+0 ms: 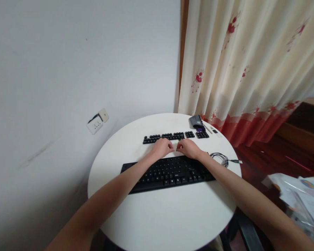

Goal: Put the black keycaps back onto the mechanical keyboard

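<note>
My left hand (163, 147) and my right hand (189, 147) face each other just beyond the back edge of a black keyboard (167, 170). Both have their fingers bent into a pinch, with a narrow gap between the hands. Anything between the fingertips is too small to make out. The keyboard frame lies flat, and my forearms cross over its left and right parts. Right behind my hands, loose black keycaps (155, 139) are laid out in rows, partly hidden by the fingers. Smaller keycap groups (202, 135) sit to their right.
A round white table (167, 212) carries everything. On its right lie a coiled USB cable (226, 159), a grey pouch (195, 121) and small slim items. A wall socket (95, 124) is at left, a flowered curtain (225, 69) behind. Plastic-wrapped papers (300, 195) lie at right.
</note>
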### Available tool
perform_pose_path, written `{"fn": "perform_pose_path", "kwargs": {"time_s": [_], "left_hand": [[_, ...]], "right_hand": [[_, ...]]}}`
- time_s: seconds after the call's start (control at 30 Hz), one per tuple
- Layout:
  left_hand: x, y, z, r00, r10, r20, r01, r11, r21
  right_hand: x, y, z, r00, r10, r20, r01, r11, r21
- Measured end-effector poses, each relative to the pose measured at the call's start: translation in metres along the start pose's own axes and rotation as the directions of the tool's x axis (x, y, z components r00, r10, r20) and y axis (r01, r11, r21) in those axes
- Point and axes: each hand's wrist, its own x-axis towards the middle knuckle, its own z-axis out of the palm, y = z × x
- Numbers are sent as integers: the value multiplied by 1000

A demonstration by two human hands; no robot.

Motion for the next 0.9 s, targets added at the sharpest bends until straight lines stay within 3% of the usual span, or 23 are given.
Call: {"fn": "perform_pose_path", "kwargs": {"time_s": [0.17, 0.37, 0.53, 0.9], "left_hand": [[-53, 3, -20, 999, 41, -6, -41, 969, -243], [-95, 6, -17, 999, 2, 44, 15, 926, -378], [-101, 3, -4, 999, 23, 50, -4, 939, -344], [-104, 6, 3, 980, 201, 4, -196, 962, -193]], "right_hand": [[-38, -20, 2, 992, -92, -85, 115, 938, 327], [-61, -44, 5, 984, -157, -88, 180, 854, 489], [-62, -48, 8, 977, -204, -63, 207, 834, 512], [-61, -45, 12, 955, -292, -45, 280, 846, 453]]}}
